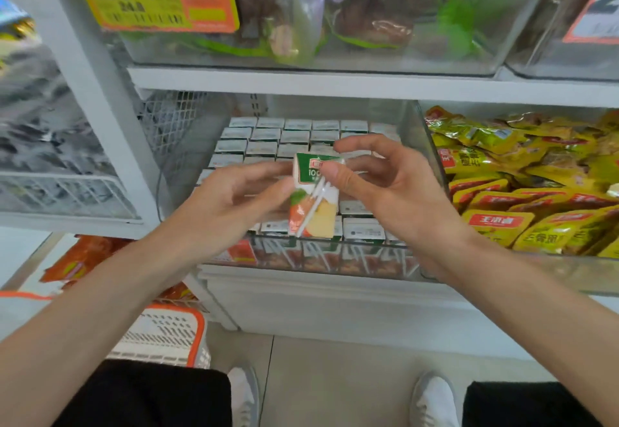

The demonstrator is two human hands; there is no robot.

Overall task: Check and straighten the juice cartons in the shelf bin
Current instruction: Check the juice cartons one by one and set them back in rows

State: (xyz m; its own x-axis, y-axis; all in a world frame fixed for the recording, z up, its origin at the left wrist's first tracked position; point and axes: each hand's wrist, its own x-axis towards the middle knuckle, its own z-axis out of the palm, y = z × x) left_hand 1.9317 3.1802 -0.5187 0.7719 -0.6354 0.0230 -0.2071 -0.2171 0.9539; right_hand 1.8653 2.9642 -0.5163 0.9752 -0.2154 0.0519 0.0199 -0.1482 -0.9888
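Over the bin (368, 243), near edge: one carton (315, 198) upright, gripped by two hands. Left hand (234, 192) pinches its left side; right hand (378, 185) pinches its top. Packed cartons (268, 133) below, partly hidden, uncountable.

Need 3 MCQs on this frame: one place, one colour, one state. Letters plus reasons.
1. The held carton is: A over the clear bin; B in a floor basket; C on the top shelf.
2. The packets in the neighbouring bin are: A blue; B yellow; C black.
3. The straw is: A stuck on the carton's front; B pushed in; C missing.
Key: A, left hand and right hand hold it above the binned rows; B, yellow wrappers; A, it lies diagonally across the face.
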